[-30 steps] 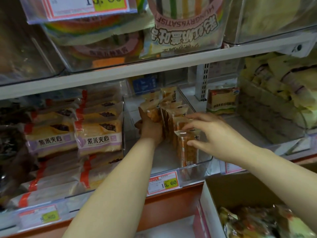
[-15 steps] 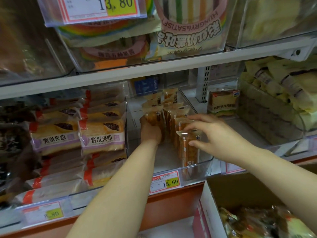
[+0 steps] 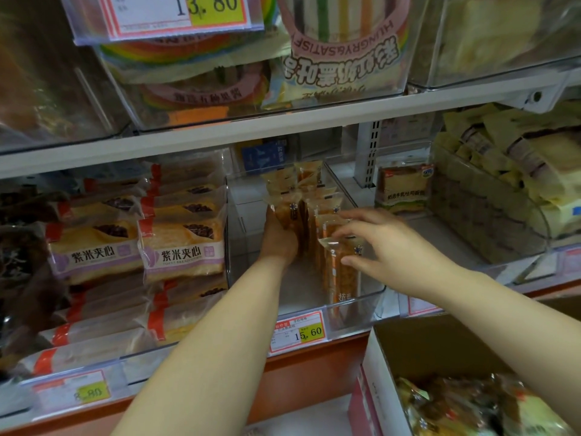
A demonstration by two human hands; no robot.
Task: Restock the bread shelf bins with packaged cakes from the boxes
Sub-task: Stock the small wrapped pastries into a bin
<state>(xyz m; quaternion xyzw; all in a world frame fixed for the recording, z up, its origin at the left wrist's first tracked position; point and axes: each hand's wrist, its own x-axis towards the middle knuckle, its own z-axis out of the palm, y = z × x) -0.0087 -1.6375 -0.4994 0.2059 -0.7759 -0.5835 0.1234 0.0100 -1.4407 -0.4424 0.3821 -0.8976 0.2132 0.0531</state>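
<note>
The packaged cakes (image 3: 301, 196) stand on end in a row running from near to far inside the clear bin (image 3: 361, 305) on the middle shelf, above the 15.60 price tag (image 3: 298, 332). The left hand (image 3: 278, 237) reaches deep into the bin and clasps the left side of the row. The right hand (image 3: 386, 247) pinches the front pack (image 3: 341, 272) between thumb and fingertips near its top seal.

These packs look light and soft, in slick, crinkly film. They are best held by their flat sides with gentle pressure, since a hard squeeze would crush the cake and a tug on the seal could slip.

More cakes wait in the open box (image 3: 440, 338) at near right.

Compared with a second ago, little differs. Both hands keep the same holds and the row is unmoved. Only the view has drifted slightly.
</note>
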